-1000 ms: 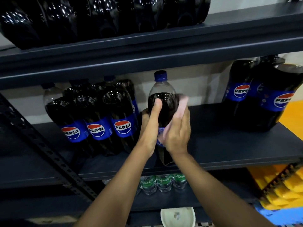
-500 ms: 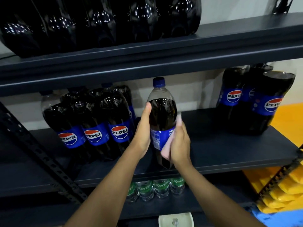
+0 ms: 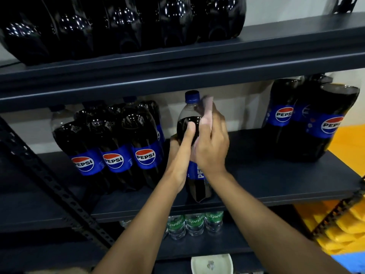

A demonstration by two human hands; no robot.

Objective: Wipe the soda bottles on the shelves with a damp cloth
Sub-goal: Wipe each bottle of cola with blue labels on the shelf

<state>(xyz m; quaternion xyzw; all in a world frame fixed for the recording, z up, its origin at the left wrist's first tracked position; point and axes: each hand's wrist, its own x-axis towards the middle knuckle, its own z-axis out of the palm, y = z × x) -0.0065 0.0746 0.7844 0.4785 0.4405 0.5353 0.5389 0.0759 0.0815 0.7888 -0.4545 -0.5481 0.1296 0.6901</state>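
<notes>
A large Pepsi bottle [image 3: 194,186] with a blue cap stands near the front of the middle shelf [image 3: 276,184]. My left hand [image 3: 180,153] grips its left side, thumb across the dark shoulder. My right hand [image 3: 212,143] holds a pale pink cloth [image 3: 206,107] against the bottle's upper right, up by the neck. The cloth is blurred. The bottle's label is mostly hidden behind my hands.
A wrapped pack of Pepsi bottles [image 3: 114,147] sits left of the held bottle, another pack [image 3: 312,119] at the right. Dark bottles [image 3: 122,24] fill the top shelf. Sprite bottles [image 3: 194,224] stand on the lower shelf. A slotted brace [image 3: 49,178] crosses the left. A white bowl [image 3: 211,265] is below.
My right hand with the cloth went down to the label, then back up to the bottle's neck. My left hand kept its grip on the bottle.
</notes>
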